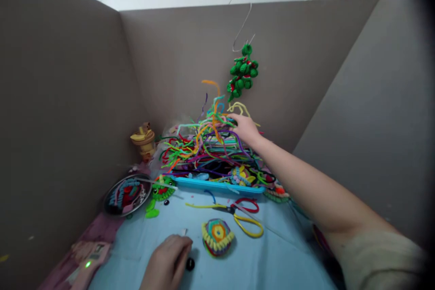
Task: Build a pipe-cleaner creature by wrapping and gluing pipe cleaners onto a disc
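My right hand [244,128] reaches into a tangled pile of colourful pipe cleaners [200,145], its fingers bent around some of them; the fingertips are partly hidden. Beneath the pile is a blue tray [217,185]. My left hand [167,260] rests on the light blue cloth with its fingers closed. A small whitish bit shows at those fingertips, too small to name. Next to that hand lies a round black piece [190,263]. A yellow, orange and multicoloured pipe-cleaner piece [217,237] sits to its right. Scissors [243,217] with one red and one yellow handle lie beyond it.
A round metal dish [127,195] and a green pipe-cleaner figure [163,188] are at left. A pink device [90,260] with a green light lies front left. A small pot [144,141] stands near the corner. Green ornaments [243,72] hang on the grey partition.
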The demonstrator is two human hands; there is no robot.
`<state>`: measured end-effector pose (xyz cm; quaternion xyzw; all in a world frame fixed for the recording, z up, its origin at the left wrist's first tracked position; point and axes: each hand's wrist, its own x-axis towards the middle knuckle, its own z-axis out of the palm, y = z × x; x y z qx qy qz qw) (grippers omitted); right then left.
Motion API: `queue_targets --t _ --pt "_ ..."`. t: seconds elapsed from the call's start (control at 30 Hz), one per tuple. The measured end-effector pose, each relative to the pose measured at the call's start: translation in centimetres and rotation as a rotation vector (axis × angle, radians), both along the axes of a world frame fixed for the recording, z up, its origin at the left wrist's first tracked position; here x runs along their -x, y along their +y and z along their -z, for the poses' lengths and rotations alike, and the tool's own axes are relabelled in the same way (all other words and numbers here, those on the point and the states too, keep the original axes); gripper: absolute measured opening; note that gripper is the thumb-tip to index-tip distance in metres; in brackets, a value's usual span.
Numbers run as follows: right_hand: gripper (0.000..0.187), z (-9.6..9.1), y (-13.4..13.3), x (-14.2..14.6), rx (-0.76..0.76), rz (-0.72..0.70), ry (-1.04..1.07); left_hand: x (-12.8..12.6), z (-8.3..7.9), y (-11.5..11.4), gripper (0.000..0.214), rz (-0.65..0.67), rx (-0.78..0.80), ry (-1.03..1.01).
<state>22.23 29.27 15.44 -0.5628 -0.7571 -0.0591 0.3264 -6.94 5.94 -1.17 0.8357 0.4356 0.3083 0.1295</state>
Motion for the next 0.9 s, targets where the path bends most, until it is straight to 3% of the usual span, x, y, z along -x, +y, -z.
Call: queue_targets --t 0.13,0.27,0.37,0.43,0.5,0.57,0.67,0.9 --pt "0.043 -1.3 -0.8 -0.9 -0.042 0.045 0.053 -0.2 -0.1 -0.1 0.012 0.011 -0.010 0.008" --pt "0.043 -1.7 -1.3 -0.5 -0.003 -0.003 0.090 -0.1 0.0 -0.2 0.013 -0.001 -0.002 0.007" --pt "0.041 -1.1 -1.0 0.0 0.218 -0.165 0.031 -0.1 0.2 -0.1 0.014 -0.007 0.002 0.009" --pt "0.047 0.2 -0.6 0.3 0.416 -0.313 -0.058 -0.1 0.3 -0.1 0.015 -0.009 0.011 0.015" --pt "0.057 2.2 -0.1 0.3 0.490 -0.332 -0.161 -0.1 0.3 -0.1 0.015 -0.011 0.015 0.016" --pt "0.069 4.2 0.4 0.1 0.414 -0.220 -0.212 -0.1 0.3 0.0 0.015 -0.013 0.006 0.010" --pt "0.067 5.9 0.9 -0.9 0.299 -0.173 -0.138 -0.1 0.2 0.0 0.014 -0.008 -0.008 0.003" --pt "0.038 3.4 -1.7 -1.9 -0.004 -0.341 0.055 -0.4 0.3 0.1 0.014 0.012 0.030 0.018"
